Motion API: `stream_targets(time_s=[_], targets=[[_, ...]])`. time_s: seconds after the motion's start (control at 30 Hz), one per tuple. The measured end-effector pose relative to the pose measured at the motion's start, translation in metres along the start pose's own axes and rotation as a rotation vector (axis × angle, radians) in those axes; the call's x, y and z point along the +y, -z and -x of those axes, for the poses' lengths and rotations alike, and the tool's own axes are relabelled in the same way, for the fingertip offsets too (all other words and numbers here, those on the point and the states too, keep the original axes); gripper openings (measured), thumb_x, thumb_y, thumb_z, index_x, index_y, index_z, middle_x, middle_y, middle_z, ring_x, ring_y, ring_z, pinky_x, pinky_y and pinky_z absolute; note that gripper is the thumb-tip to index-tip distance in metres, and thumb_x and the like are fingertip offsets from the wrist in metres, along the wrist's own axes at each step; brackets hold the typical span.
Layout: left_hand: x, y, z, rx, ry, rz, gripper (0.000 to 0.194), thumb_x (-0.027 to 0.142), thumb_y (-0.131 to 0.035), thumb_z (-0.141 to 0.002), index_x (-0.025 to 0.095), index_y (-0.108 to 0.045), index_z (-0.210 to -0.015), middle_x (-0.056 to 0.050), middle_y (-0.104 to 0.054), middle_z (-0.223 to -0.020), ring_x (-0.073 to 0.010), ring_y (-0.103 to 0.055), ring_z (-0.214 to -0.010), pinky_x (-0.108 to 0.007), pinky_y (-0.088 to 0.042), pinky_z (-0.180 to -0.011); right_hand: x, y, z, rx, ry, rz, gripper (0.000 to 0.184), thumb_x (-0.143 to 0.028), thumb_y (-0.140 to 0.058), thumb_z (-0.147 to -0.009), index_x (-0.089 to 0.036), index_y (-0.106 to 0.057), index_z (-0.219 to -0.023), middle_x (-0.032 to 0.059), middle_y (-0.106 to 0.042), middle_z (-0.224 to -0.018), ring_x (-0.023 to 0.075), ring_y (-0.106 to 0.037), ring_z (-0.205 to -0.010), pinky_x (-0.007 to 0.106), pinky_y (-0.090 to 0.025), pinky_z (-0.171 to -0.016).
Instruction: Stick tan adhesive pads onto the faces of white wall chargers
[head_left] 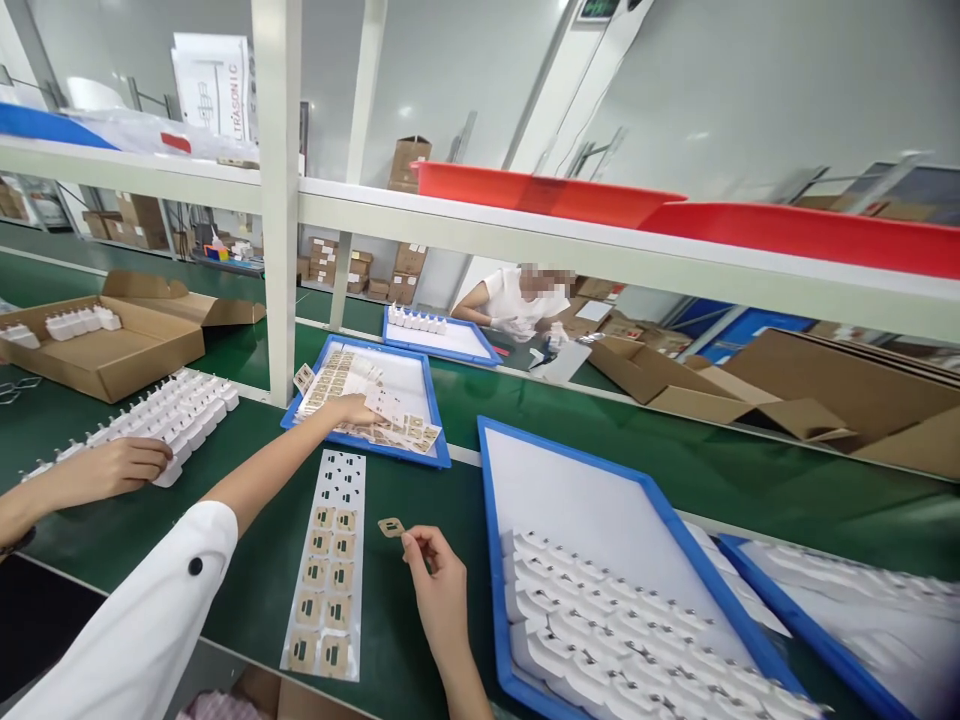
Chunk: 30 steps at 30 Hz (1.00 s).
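Tan, thin-looking material made up the cutout label (390, 527) grasped in the right hand (439, 582); held by one edge alone, it could have bent or dropped had the pinch slackened, and a sticky underside, if it had one, could have clung to the skin; the left hand (350, 410) reached over the loose label sheets (334, 380) in a blue-rimmed tray (438, 412), where a careless pull might have dragged some over the rim; whether its fingers had closed on a sheet, I could not tell; the label jutted leftward from the right thumb and forefinger, seemingly above the green table (405, 650); a label strip (324, 575) lay flat to its left; farther left, another person's hand (112, 468) was at the white parts (180, 425).
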<state>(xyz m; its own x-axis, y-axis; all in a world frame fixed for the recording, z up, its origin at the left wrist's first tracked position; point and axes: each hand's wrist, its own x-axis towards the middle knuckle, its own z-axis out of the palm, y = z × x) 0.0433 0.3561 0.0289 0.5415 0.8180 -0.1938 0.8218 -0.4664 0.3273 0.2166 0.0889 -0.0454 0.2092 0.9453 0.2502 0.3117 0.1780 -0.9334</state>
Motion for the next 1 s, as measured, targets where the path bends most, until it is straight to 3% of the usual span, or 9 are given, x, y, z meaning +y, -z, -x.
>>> stream_targets(time_s=[0.13, 0.27, 0.4, 0.5, 0.6, 0.67, 0.73, 0.83, 1.0], targets=[[0.003, 0.012, -0.020, -0.020, 0.082, 0.034, 0.040, 0.040, -0.064, -0.099, 0.016, -0.060, -0.131, -0.011, -0.064, -0.131, -0.0247, -0.066, -0.113, -0.046, -0.059, -0.095, 0.004, -0.001, -0.001, 0.010, -0.005, 0.004, 0.037, -0.054, -0.060, -0.091, -0.021, -0.065, -0.076, 0.0043, -0.066, -0.071, 0.0197, -0.060, -0.065, 0.031, -0.047, -0.064], [0.011, 0.008, -0.042, -0.020, 0.168, 0.001, 0.039, 0.039, -0.064, -0.099, 0.016, -0.061, -0.129, -0.010, -0.065, -0.128, -0.0234, -0.067, -0.110, -0.045, -0.060, -0.093, 0.008, 0.003, 0.000, 0.036, -0.058, -0.090, 0.039, -0.057, -0.068, -0.086, -0.021, -0.067, -0.074, 0.0024, -0.063, -0.067, 0.0188, -0.058, -0.063, 0.031, -0.047, -0.063], [0.019, -0.007, -0.050, 0.099, 0.216, -0.103, 0.038, 0.039, -0.064, -0.099, 0.017, -0.060, -0.130, -0.011, -0.064, -0.131, -0.0240, -0.066, -0.113, -0.046, -0.059, -0.096, -0.010, -0.005, -0.019, 0.099, -0.189, -0.526, 0.037, -0.055, -0.083, -0.075, -0.021, -0.067, -0.073, -0.0006, -0.061, -0.064, 0.0167, -0.060, -0.063, 0.031, -0.053, -0.066], [0.024, -0.017, -0.047, 0.216, 0.214, -0.181, 0.040, 0.039, -0.064, -0.098, 0.016, -0.060, -0.131, -0.011, -0.063, -0.133, -0.0250, -0.065, -0.115, -0.048, -0.058, -0.097, -0.032, -0.027, -0.072, 0.121, -0.222, -0.796, 0.037, -0.054, -0.084, -0.074, -0.022, -0.066, -0.078, 0.0023, -0.069, -0.080, 0.0195, -0.068, -0.079, 0.038, -0.059, -0.081], [0.025, -0.022, -0.042, 0.287, 0.199, -0.235, 0.041, 0.039, -0.064, -0.098, 0.017, -0.059, -0.132, -0.012, -0.062, -0.134, -0.0254, -0.065, -0.117, -0.048, -0.058, -0.098, -0.047, -0.057, -0.154, 0.143, -0.225, -0.845, 0.027, -0.043, -0.076, -0.087, -0.019, -0.065, -0.086, 0.0060, -0.073, -0.095, 0.0214, -0.071, -0.096, 0.039, -0.059, -0.089], [0.023, -0.021, -0.040, 0.299, 0.190, -0.258, 0.040, 0.039, -0.064, -0.098, 0.017, -0.059, -0.132, -0.011, -0.062, -0.133, -0.0253, -0.065, -0.116, -0.048, -0.058, -0.098, -0.047, -0.076, -0.209, 0.177, -0.237, -0.854, 0.023, -0.038, -0.069, -0.095, -0.016, -0.067, -0.102, 0.0072, -0.071, -0.108, 0.0204, -0.070, -0.101, 0.039, -0.059, -0.090], [0.018, -0.017, -0.040, 0.299, 0.181, -0.273, 0.040, 0.039, -0.064, -0.098, 0.016, -0.060, -0.131, -0.011, -0.063, -0.132, -0.0250, -0.065, -0.115, -0.048, -0.058, -0.097, -0.038, -0.093, -0.253, 0.197, -0.264, -0.850, 0.030, -0.037, -0.066, -0.098, -0.016, -0.065, -0.119, 0.0087, -0.068, -0.120, 0.0215, -0.068, -0.105, 0.042, -0.060, -0.090], [0.002, -0.004, -0.041, 0.321, 0.218, -0.286, 0.039, 0.039, -0.064, -0.098, 0.017, -0.060, -0.131, -0.011, -0.063, -0.133, -0.0251, -0.065, -0.116, -0.048, -0.058, -0.098, -0.012, -0.114, -0.293, 0.221, -0.320, -0.833, 0.038, -0.038, -0.065, -0.098, -0.017, -0.061, -0.130, 0.0102, -0.064, -0.129, 0.0236, -0.067, -0.110, 0.045, -0.059, -0.092], [-0.031, 0.019, -0.045, 0.324, 0.456, -0.264, 0.044, 0.040, -0.064, -0.098, 0.017, -0.057, -0.135, -0.012, -0.059, -0.138, -0.0272, -0.063, -0.121, -0.051, -0.056, -0.101, 0.035, -0.135, -0.321, 0.254, -0.394, -0.815, 0.039, -0.039, -0.065, -0.098, -0.018, -0.061, -0.131, 0.0106, -0.063, -0.132, 0.0246, -0.066, -0.113, 0.047, -0.059, -0.094]])
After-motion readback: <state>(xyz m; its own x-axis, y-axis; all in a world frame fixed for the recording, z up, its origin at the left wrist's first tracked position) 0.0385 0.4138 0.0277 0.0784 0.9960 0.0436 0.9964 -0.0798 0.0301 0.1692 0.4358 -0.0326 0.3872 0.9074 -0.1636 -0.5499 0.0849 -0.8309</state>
